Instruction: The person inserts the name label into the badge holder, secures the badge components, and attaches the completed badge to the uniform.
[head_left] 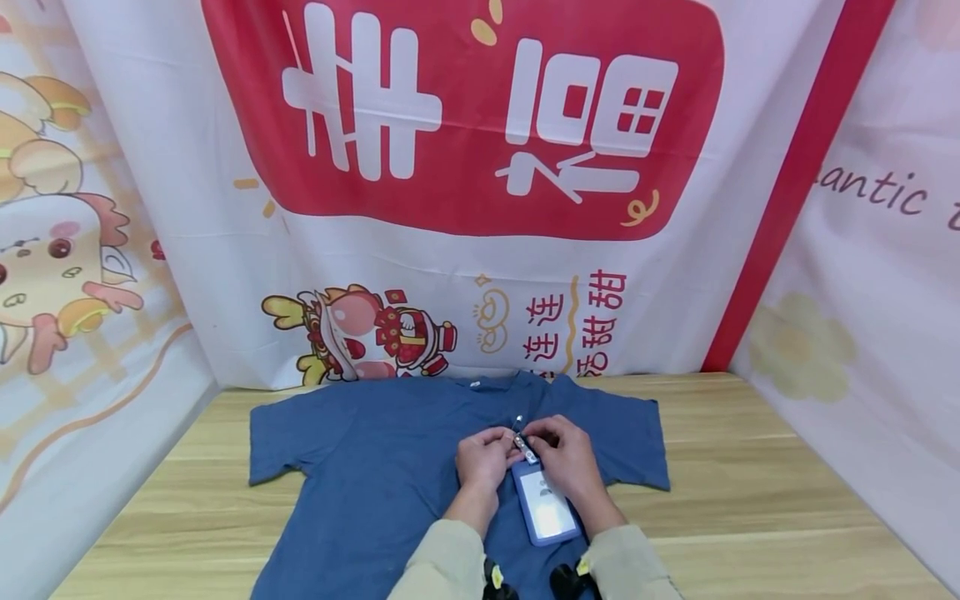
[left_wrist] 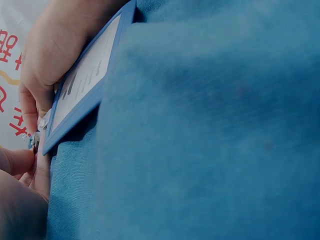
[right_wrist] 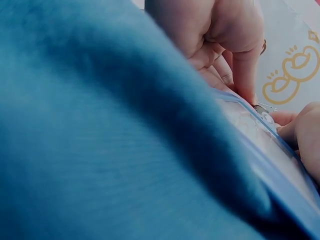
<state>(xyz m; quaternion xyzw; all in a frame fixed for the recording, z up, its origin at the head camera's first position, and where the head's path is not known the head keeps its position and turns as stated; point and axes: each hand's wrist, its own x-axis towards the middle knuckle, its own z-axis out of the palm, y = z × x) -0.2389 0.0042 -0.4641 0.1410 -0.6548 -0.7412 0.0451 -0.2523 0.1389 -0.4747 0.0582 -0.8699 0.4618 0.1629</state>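
Our head camera looked forward and down over the tabletop [head_left: 750, 500]; both wrist cameras sat close against the blue T-shirt [head_left: 360, 467], sharing the badge holder [head_left: 546, 508].

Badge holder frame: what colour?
Blue, around a pale card insert. The badge holder lies on the blue T-shirt; the head view shows it best.

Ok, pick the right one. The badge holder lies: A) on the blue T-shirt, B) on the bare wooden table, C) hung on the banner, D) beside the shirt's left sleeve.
A: the badge holder rests on the blue T-shirt, with both hands, left hand and right hand, pinching the metal clip at its top.
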